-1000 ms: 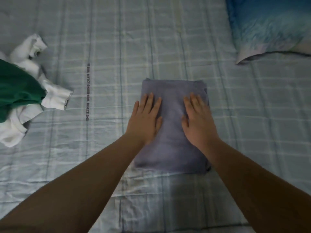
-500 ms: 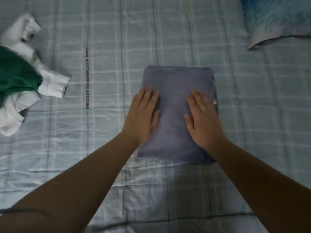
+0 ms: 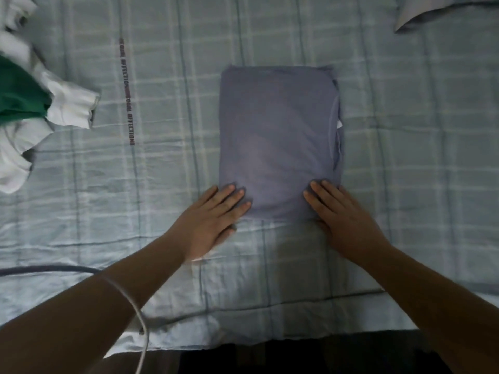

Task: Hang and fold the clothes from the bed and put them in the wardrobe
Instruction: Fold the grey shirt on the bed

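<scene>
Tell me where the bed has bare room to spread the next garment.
Bare sheet lies between the white and green pile and the folded grey garment, and right of that garment, below the pillow. Crowded: the far left, and the near edge where the left hand and right hand rest.

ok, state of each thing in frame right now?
grey-purple garment: folded into a flat rectangle, lying on the bed sheet.
left hand: open, fingers straight, fingertips on the garment's near left corner.
right hand: open, flat on its near right corner.
green garment: unfolded, bunched at left.
white garment: unfolded, crumpled beside the green one.
</scene>
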### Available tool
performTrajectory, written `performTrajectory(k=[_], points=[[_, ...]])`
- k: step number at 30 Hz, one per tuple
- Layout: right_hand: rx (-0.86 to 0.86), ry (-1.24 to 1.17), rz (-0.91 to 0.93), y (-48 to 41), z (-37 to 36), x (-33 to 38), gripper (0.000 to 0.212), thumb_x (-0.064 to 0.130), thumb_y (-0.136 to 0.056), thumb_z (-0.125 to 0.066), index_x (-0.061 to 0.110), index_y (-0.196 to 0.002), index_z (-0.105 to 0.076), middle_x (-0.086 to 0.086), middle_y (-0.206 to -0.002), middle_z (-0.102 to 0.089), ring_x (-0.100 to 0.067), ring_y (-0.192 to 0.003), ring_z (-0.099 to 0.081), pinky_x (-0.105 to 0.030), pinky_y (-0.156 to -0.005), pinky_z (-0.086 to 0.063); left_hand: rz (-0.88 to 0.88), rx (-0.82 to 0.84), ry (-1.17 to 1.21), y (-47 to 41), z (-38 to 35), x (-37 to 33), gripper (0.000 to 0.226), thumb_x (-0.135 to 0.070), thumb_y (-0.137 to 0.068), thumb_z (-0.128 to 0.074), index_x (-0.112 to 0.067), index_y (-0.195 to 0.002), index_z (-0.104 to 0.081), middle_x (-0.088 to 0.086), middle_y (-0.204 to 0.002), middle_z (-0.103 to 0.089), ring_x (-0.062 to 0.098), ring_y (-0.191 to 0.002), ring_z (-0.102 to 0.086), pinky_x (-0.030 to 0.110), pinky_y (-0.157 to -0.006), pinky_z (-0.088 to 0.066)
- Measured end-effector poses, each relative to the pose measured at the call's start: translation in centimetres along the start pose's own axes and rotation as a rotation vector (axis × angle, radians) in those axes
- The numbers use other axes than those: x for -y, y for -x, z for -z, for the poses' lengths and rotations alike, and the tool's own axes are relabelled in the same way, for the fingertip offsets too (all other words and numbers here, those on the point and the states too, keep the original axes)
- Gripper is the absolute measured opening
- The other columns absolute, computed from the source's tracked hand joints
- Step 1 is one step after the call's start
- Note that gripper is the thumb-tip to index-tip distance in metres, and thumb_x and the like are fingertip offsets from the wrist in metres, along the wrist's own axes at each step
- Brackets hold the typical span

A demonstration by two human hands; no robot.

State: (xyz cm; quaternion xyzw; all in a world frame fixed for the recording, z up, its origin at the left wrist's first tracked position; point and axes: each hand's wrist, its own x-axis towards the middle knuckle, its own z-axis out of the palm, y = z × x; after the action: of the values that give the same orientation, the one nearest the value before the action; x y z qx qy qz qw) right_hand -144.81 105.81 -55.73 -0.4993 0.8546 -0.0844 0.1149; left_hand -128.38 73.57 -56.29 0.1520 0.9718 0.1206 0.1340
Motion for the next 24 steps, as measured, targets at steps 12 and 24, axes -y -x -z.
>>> performTrajectory(k=[12,24], points=[[0.036,-0.034,-0.04,0.8,2.3,0.5,0.064,-0.001,-0.084,-0.04,0.012,-0.146,-0.044,-0.009,-0.149,-0.049,-0.026,-0.138,-0.045,-0.039,-0.118,-0.027,-0.002,-0.094,0.084,0.6,3.3,0.1,0.07,-0.007,-0.087,-0.061,-0.014,-0.152,-0.037,0.007,-0.157,-0.039,0.025,-0.147,-0.032,0.045,-0.122,-0.021],[0.403,-0.074,-0.051,9.4,1.2,6.5,0.07,0.008,-0.08,-0.03,0.013,-0.149,-0.04,-0.007,-0.152,-0.044,-0.026,-0.137,-0.047,-0.037,-0.116,-0.027,-0.071,0.218,0.138,7.8,0.1,-5.7,0.064,-0.022,-0.092,-0.035,-0.017,-0.156,-0.027,0.005,-0.158,-0.037,0.025,-0.147,-0.033,0.038,-0.122,-0.015]])
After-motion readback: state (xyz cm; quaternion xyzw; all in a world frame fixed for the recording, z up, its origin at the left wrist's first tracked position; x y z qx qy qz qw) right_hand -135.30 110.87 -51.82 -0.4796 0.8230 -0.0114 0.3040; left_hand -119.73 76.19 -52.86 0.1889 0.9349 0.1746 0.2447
